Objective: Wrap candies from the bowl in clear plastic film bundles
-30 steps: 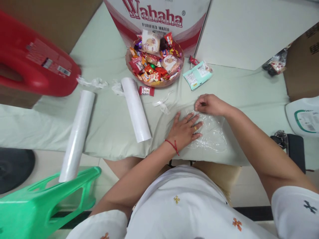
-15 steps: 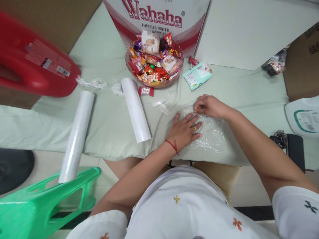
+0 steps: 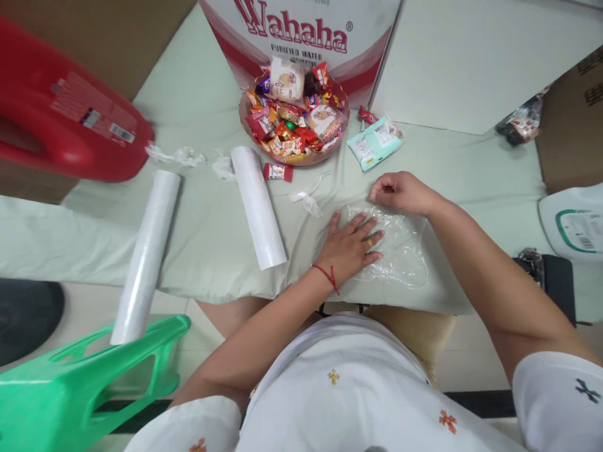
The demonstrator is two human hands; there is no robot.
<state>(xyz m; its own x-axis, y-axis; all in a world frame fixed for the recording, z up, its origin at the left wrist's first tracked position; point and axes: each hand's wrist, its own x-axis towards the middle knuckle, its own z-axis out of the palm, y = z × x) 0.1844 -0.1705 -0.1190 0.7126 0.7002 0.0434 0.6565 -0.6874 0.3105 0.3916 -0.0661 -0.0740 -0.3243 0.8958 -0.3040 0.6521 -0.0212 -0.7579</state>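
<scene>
A thin sheet of clear crinkled plastic (image 3: 398, 251) lies spread near the front edge of the cloth-covered table. My left hand (image 3: 351, 243) rests on its left side, palm down with the fingers spread. Just beyond the sheet's far edge is my right hand (image 3: 396, 191), its fingers curled into a pinch. Whether a bit of plastic is caught between those fingertips I cannot make out. A crumpled piece of clear plastic (image 3: 308, 199) lies left of my hands.
Two white rolls (image 3: 259, 210) (image 3: 146, 257) lie to the left, one overhanging the table edge. A bowl of wrapped sweets (image 3: 294, 154) stands before a Wahaha box (image 3: 301, 28), a mint packet (image 3: 375, 144) beside it. A red jug (image 3: 70, 119) and green stool (image 3: 47, 402) are left.
My right hand has shifted slightly away from me and to the right, off the sheet's far edge. My left hand stays flat on the plastic.
</scene>
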